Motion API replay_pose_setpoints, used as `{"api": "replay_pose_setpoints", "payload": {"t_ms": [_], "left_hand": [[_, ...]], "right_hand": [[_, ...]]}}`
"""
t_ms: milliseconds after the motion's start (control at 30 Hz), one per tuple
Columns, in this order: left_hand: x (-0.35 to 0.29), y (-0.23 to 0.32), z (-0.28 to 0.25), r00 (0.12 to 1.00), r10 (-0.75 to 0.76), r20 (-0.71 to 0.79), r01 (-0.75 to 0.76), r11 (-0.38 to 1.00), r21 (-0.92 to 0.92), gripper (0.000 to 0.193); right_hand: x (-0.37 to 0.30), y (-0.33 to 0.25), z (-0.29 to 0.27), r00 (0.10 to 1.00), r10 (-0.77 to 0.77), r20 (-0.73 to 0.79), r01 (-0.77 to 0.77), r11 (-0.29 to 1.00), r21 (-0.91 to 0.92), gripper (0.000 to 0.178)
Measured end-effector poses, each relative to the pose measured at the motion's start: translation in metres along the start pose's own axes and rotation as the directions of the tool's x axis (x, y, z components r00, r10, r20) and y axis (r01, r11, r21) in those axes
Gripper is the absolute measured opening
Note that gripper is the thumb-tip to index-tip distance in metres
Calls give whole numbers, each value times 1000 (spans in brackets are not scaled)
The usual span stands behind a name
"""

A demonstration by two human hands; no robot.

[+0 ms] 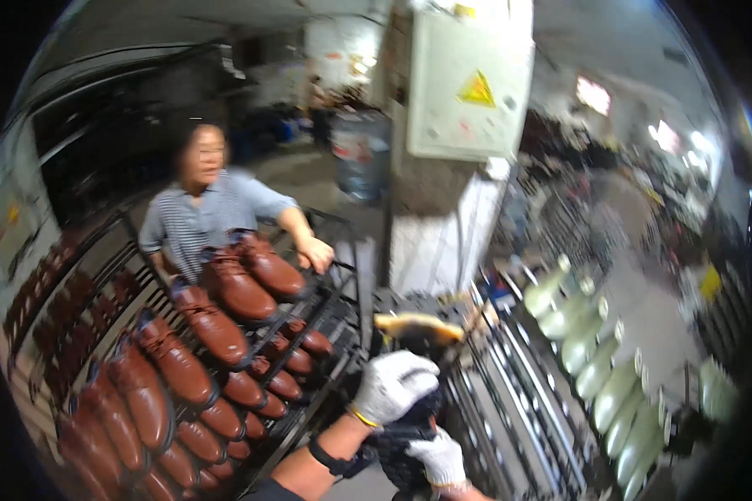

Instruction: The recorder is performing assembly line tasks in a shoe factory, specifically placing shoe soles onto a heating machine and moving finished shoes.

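My left hand, in a white knitted glove with a yellow cuff edge, is closed at the top of a black object, its fingers curled. Lower and to the right, my right hand, also gloved in white, is closed against the side of the same black object. The object is dark and blurred, so I cannot make out its kind. Just beyond my left hand lies a tan, fuzzy-looking piece with a blackened middle. A dark band circles my left wrist.
Brown leather lace-up shoes fill a black metal rack on the left. Behind it a person rests a hand on the rack. Pale green shoe lasts line a rack with metal bars on the right. Ahead stands a pillar with an electrical box.
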State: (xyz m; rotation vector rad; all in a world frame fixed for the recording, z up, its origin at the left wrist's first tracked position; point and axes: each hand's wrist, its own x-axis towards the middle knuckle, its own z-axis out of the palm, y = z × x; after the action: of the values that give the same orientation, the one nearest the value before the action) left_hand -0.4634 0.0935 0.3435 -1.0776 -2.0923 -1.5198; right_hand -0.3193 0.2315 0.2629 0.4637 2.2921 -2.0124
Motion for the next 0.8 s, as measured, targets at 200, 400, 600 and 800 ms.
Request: {"api": "replay_pose_setpoints", "payload": {"t_ms": [200,400,600,800], "left_hand": [[4,5,4,959,-282,17,281,950,-135,12],[5,-17,10,994,-78,78,82,995,-48,13],[-31,18,2,998,17,-53,-10,991,131,10],[-32,22,-2,990,-138,32,140,987,-76,17]], "right_hand": [[9,21,-13,718,-646,259,662,520,-539,24],[31,-3,-17,893,211,398,-448,513,733,28],[22,25,3,919,110,379,-359,628,690,26],[-15,25,-1,993,61,99,-99,890,445,49]]}}
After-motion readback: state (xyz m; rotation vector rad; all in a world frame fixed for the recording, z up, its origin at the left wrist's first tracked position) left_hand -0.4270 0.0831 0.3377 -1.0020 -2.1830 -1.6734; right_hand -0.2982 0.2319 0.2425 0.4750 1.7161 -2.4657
